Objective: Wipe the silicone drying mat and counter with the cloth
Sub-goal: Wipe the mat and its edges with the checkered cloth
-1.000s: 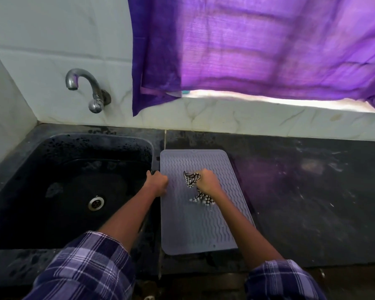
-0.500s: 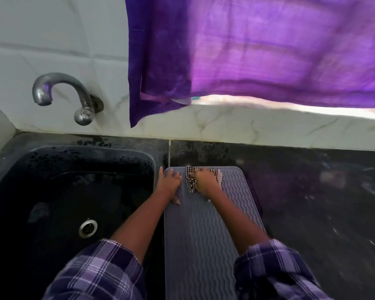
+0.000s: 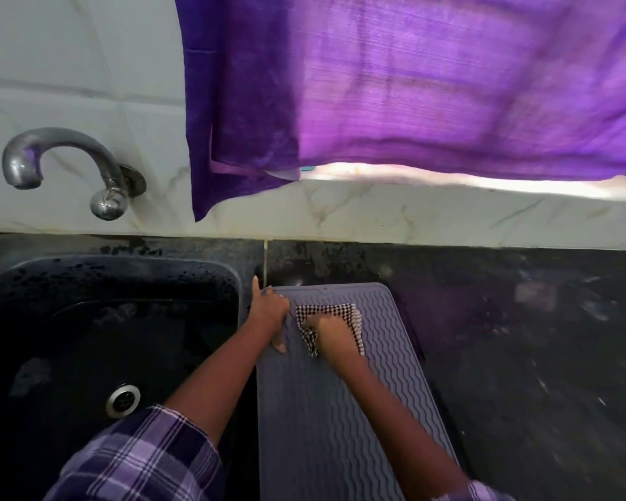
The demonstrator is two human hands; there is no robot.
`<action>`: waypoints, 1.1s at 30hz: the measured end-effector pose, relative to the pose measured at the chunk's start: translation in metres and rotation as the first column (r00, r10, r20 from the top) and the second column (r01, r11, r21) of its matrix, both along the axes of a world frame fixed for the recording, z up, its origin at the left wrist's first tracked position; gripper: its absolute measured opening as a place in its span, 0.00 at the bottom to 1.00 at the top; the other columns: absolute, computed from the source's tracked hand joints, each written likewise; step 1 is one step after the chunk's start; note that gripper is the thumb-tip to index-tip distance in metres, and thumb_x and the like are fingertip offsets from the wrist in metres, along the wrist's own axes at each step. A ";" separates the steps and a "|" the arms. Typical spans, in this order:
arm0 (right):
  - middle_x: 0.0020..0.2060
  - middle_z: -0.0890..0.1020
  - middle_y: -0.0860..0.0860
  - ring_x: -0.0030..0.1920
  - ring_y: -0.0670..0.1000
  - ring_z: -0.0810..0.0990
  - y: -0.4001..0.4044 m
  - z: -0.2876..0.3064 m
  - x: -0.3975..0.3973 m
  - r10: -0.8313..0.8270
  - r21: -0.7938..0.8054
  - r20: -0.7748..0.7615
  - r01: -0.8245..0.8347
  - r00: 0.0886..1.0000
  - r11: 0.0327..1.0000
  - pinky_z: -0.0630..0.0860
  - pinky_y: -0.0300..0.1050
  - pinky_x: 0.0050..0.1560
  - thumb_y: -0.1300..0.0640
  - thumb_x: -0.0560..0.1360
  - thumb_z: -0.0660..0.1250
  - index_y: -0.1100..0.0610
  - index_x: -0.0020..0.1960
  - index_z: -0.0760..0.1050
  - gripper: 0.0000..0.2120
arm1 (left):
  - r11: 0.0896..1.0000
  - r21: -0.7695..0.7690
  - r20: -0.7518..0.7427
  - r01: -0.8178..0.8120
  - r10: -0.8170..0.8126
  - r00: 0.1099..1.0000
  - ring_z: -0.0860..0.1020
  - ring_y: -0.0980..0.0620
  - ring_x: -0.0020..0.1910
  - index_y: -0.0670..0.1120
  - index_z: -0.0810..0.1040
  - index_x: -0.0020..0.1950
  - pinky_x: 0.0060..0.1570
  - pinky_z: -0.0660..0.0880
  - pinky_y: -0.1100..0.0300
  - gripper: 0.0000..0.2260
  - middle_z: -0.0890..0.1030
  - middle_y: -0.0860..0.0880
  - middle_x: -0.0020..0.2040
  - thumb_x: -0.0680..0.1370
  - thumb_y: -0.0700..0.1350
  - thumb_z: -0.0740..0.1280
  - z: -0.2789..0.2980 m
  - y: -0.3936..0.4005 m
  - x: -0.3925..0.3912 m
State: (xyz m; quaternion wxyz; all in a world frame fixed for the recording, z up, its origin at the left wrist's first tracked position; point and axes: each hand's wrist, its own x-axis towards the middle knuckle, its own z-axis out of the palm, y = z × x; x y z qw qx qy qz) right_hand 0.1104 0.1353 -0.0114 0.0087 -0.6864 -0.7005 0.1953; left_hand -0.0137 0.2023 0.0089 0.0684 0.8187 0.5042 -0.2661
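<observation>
1. Since a moment ago my right hand (image 3: 331,329) has carried the checked cloth (image 3: 326,312) from mid-mat up near the far end of the silicone drying mat (image 3: 340,410), and my left hand (image 3: 270,312) has slid up the mat's left edge.
2. My right fingers curl into the cloth, bunching it against the ridges; my left fingers lie fairly straight, pressing the mat's far left corner, thumb pointing toward the wall.
3. The mat lies on the dark surface (image 3: 521,338), just beside the sink (image 3: 87,283).
4. To wipe well, I'd say: keep the left hand pinning the mat, drag the cloth along the wavy ridges in overlapping passes, then move to the smeared surface on the right.
</observation>
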 end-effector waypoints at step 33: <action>0.47 0.82 0.59 0.48 0.56 0.79 -0.063 0.039 0.020 -0.046 -0.316 -0.132 0.002 0.990 0.949 0.76 0.51 0.51 0.72 0.73 0.56 0.67 0.50 0.79 0.14 | 0.996 0.067 -0.020 0.053 -0.052 0.998 0.46 0.38 0.78 0.44 0.54 0.79 0.68 0.41 0.27 0.41 0.55 0.47 0.79 0.73 0.59 0.69 -0.004 -0.028 -0.013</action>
